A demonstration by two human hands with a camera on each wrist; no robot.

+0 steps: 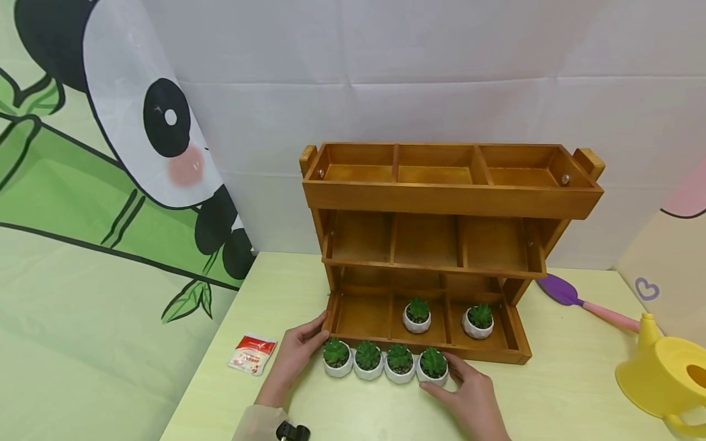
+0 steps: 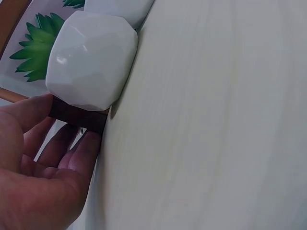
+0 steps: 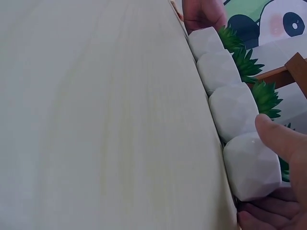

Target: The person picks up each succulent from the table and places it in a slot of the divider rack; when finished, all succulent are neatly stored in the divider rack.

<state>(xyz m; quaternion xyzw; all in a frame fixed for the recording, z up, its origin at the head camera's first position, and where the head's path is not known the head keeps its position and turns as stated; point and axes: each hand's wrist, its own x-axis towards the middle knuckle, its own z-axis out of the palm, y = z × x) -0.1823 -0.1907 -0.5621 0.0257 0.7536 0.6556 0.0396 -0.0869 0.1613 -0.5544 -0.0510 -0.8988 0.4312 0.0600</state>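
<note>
A row of several small succulents in white faceted pots stands along the front of a three-tier wooden shelf (image 1: 452, 202). At the row's right end my right hand (image 1: 471, 395) holds the last potted succulent (image 1: 432, 365), thumb on one side and fingers on the other; the right wrist view shows this white pot (image 3: 252, 165) close up. My left hand (image 1: 298, 352) grips the front left corner of the shelf's bottom tray (image 1: 358, 315), beside the leftmost potted succulent (image 1: 337, 357). In the left wrist view, fingers touch the dark wooden edge (image 2: 76, 115) below a white pot (image 2: 93, 60).
Two more potted succulents stand in the bottom tray, one in the middle compartment (image 1: 417, 316) and one in the right (image 1: 478, 321). A red-and-white packet (image 1: 252, 354) lies at left. On the right are a purple shovel with a pink handle (image 1: 562, 291) and a yellow watering can (image 1: 656, 373).
</note>
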